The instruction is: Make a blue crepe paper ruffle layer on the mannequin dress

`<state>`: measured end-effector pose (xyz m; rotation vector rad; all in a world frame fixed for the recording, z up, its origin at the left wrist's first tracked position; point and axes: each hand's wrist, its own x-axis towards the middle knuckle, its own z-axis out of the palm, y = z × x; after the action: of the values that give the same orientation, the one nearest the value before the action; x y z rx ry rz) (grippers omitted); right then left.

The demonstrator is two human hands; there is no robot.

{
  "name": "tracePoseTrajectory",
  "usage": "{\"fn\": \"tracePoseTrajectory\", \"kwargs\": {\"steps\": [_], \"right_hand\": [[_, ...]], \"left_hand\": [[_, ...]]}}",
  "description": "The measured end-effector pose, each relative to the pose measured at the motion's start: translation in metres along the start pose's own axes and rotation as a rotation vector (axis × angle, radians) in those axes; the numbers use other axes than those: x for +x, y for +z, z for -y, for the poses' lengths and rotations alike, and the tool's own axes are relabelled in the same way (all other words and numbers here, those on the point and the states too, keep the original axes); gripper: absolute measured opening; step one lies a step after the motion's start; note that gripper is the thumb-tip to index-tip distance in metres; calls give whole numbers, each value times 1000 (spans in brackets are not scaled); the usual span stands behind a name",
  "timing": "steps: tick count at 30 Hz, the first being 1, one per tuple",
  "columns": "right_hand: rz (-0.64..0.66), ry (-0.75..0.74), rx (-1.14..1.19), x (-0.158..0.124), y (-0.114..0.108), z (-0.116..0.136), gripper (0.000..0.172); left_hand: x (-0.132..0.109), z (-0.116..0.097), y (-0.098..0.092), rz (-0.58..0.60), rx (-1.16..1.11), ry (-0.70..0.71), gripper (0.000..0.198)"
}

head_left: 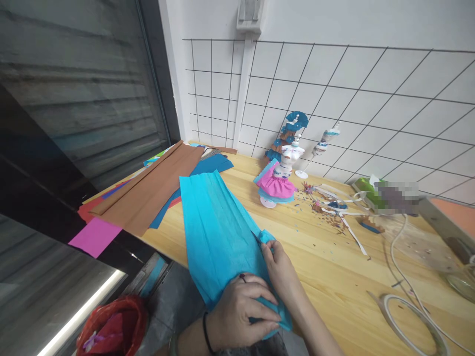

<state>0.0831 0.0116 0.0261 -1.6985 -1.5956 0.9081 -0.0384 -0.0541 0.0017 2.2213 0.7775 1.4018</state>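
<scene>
The left hand [247, 309] comes in from the bottom edge of the frame, palm down, its fingers bent and pointing toward the lower right; a black band [207, 332] rings its wrist. The right hand [276, 259] reaches up from the lower right, forearm slanting, thumb and forefinger leading. The turquoise sheet [218, 232] runs from under the left hand up toward the middle of the frame, its right edge meeting the right hand's fingertips. The left fingers are closed over the sheet's gathered lower end, with turquoise folds showing between and below them. The right thumb and forefinger are pressed together, pinching a small turquoise flap at that edge; a thin dark shape [256, 237] lies beside them, and I cannot tell what it is or whether the hand holds it.

The sheet's upper part lies over the wooden table [326, 277]. To its left is a stack of coloured paper, with a brown sheet [152, 185] on top and a pink piece [95, 237] jutting out. Above right stands a mannequin [289, 160] in a pink skirt [276, 188], near scattered scraps [330, 217]. A red-lined bin [115, 329] sits at lower left.
</scene>
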Motion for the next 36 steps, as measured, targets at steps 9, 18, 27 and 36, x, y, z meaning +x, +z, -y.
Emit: {"fn": "tracePoseTrajectory", "kwargs": {"steps": [9, 18, 27, 36], "right_hand": [[-2, 15, -4, 3, 2, -1, 29], [-6, 8, 0, 8, 5, 0, 32], [-19, -10, 7, 10, 5, -2, 30], [-31, -43, 24, 18, 9, -3, 29]], "left_hand": [[0, 1, 2, -25, -8, 17, 12], [-1, 3, 3, -6, 5, 9, 16], [-1, 3, 3, -20, -13, 14, 17], [-1, 2, 4, -8, -4, 9, 16]]}}
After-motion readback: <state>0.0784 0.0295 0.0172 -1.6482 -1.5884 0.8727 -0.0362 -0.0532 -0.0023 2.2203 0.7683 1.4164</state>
